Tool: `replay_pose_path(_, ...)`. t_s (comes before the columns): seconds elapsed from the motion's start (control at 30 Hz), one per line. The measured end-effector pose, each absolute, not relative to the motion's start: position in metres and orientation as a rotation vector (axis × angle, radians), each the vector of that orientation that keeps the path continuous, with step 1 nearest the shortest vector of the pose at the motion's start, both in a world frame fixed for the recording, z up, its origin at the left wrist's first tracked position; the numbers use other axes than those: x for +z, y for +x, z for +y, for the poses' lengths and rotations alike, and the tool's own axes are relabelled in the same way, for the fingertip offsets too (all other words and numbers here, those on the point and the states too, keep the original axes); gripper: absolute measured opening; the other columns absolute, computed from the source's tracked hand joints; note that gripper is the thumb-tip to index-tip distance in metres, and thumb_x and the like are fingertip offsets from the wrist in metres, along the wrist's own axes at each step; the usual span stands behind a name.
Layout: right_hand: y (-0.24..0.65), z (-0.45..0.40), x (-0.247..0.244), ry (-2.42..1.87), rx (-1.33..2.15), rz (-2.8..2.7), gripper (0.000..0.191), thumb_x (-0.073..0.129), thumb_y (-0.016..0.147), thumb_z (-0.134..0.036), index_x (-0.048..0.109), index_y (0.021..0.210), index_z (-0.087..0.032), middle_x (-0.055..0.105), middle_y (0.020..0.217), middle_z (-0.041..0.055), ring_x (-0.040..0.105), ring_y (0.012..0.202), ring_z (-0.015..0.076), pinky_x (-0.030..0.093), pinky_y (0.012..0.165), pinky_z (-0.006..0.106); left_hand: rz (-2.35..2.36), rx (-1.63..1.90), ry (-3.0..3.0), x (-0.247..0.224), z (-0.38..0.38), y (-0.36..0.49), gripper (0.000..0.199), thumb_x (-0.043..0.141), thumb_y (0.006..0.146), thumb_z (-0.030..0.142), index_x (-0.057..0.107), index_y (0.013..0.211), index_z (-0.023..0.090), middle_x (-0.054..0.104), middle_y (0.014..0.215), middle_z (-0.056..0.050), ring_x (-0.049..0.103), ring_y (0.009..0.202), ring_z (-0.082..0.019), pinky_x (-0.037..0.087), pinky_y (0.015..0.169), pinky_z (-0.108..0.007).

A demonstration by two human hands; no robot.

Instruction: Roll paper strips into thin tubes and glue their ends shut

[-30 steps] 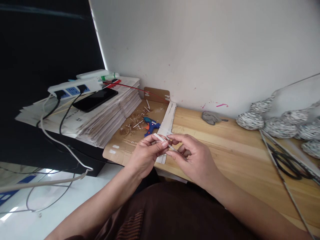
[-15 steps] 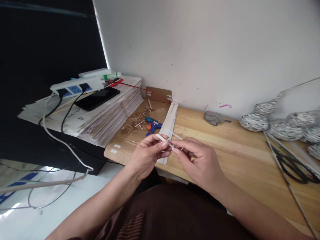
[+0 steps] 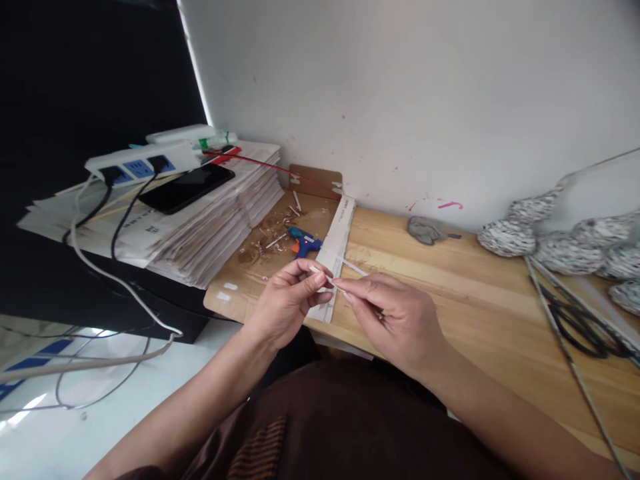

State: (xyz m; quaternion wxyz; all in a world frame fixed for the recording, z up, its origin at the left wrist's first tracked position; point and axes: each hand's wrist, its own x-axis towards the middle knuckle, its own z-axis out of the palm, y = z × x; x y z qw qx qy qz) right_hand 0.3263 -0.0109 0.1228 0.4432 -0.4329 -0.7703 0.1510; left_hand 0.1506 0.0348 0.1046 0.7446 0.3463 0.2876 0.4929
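Through the head camera I see the left hand (image 3: 285,300) pinching a thin, white, paper-like strip (image 3: 329,280) between thumb and fingers, while the right hand (image 3: 400,313) grasps its other end by the fingertips; it is above the front edge of the light wooden table (image 3: 475,300). Beyond them I make out a long, white, printed board (image 3: 339,230) and a blue plastic glue gun (image 3: 306,245) on brown cardboard (image 3: 240,287). A crumpled grey cloth (image 3: 425,230) lies by the back edge, left of bulbous, grey-and-white woven pieces (image 3: 505,238).
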Motion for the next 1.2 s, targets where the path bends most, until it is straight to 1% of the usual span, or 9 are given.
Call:
replay_pose_path(0.27, 0.337, -0.013, 0.115, -1.094, 0.045, -2.169, 0.043, 0.051, 0.090, -0.012, 0.057, 0.130, -0.027, 0.068, 0.112, 0.0043, 0.065, 0.096, 0.0155, 0.055, 0.080, 0.027, 0.704, 1.140, 0.762, 0.104, 0.038, 0.154, 0.016, 0.080, 0.066, 0.018, 0.065, 0.072, 0.015, 0.065, 0.072, 0.000, 0.059, 0.065, -0.007, 0.049, 0.065, -0.018)
replay_pose_path(0.43, 0.343, -0.013, 0.112, -1.064, -0.169, -2.279, 0.038, 0.051, 0.090, -0.012, 0.059, 0.127, -0.020, 0.067, 0.111, 0.0079, 0.065, 0.096, 0.0167, 0.056, 0.078, 0.026, 0.712, 1.141, 0.767, 0.103, 0.037, 0.156, 0.014, 0.079, 0.067, 0.017, 0.065, 0.071, 0.015, 0.064, 0.069, 0.001, 0.058, 0.062, -0.006, 0.048, 0.063, -0.018)
replay_pose_path(0.53, 0.344, -0.013, 0.110, -1.049, -0.185, -2.270, 0.035, 0.052, 0.090, -0.013, 0.061, 0.123, -0.021, 0.068, 0.111, 0.0073, 0.066, 0.096, 0.0168, 0.055, 0.079, 0.027, 0.707, 1.143, 0.767, 0.102, 0.037, 0.156, 0.015, 0.079, 0.067, 0.017, 0.066, 0.071, 0.015, 0.064, 0.069, 0.001, 0.057, 0.061, -0.006, 0.048, 0.062, -0.017)
replay_pose_path(0.63, 0.340, -0.014, 0.111, -1.086, 0.012, -2.135, 0.026, 0.053, 0.090, -0.016, 0.065, 0.113, -0.023, 0.070, 0.105, 0.0042, 0.067, 0.093, 0.0150, 0.054, 0.082, 0.026, 0.703, 1.144, 0.753, 0.102, 0.036, 0.156, 0.014, 0.079, 0.067, 0.017, 0.066, 0.071, 0.015, 0.064, 0.070, 0.002, 0.058, 0.061, -0.006, 0.048, 0.061, -0.016)
replay_pose_path(0.73, 0.334, -0.015, 0.114, -1.199, 0.350, -1.921, 0.017, 0.059, 0.088, -0.022, 0.066, 0.103, -0.022, 0.072, 0.090, 0.0019, 0.068, 0.080, 0.0131, 0.055, 0.072, 0.024, 0.705, 1.143, 0.728, 0.103, 0.035, 0.156, 0.015, 0.080, 0.067, 0.017, 0.066, 0.072, 0.015, 0.063, 0.069, 0.002, 0.058, 0.061, -0.006, 0.048, 0.061, -0.016)
replay_pose_path(0.83, 0.331, -0.015, 0.118, -1.272, 0.637, -1.793, 0.025, 0.064, 0.084, -0.026, 0.065, 0.108, -0.022, 0.072, 0.086, 0.0015, 0.067, 0.072, 0.0123, 0.054, 0.063, 0.022, 0.714, 1.144, 0.707, 0.103, 0.035, 0.157, 0.016, 0.080, 0.066, 0.016, 0.066, 0.071, 0.015, 0.062, 0.067, 0.002, 0.058, 0.060, -0.006, 0.048, 0.060, -0.016)
replay_pose_path(0.93, 0.329, -0.016, 0.120, -1.294, 0.688, -1.777, 0.027, 0.067, 0.081, -0.026, 0.067, 0.108, -0.023, 0.072, 0.085, 0.0012, 0.066, 0.069, 0.0119, 0.054, 0.063, 0.023, 0.716, 1.136, 0.711, 0.103, 0.036, 0.158, 0.016, 0.080, 0.066, 0.017, 0.065, 0.072, 0.015, 0.062, 0.067, 0.002, 0.057, 0.060, -0.005, 0.048, 0.059, -0.015)
replay_pose_path(1.07, 0.328, -0.016, 0.121, -1.299, 0.636, -1.792, 0.023, 0.059, 0.087, -0.027, 0.070, 0.106, -0.023, 0.073, 0.089, 0.0032, 0.066, 0.068, 0.0121, 0.053, 0.062, 0.025, 0.713, 1.136, 0.741, 0.101, 0.035, 0.157, 0.016, 0.080, 0.067, 0.018, 0.065, 0.072, 0.015, 0.062, 0.068, 0.002, 0.058, 0.061, -0.006, 0.049, 0.060, -0.015)
replay_pose_path(1.2, 0.327, -0.013, 0.120, -1.271, 0.950, -1.726, 0.026, 0.056, 0.089, -0.028, 0.068, 0.110, -0.021, 0.072, 0.082, 0.0025, 0.062, 0.056, 0.0089, 0.051, 0.052, 0.021, 0.708, 1.144, 0.783, 0.094, 0.033, 0.148, 0.018, 0.080, 0.066, 0.018, 0.067, 0.078, 0.015, 0.065, 0.077, 0.000, 0.060, 0.064, -0.006, 0.050, 0.062, -0.016)
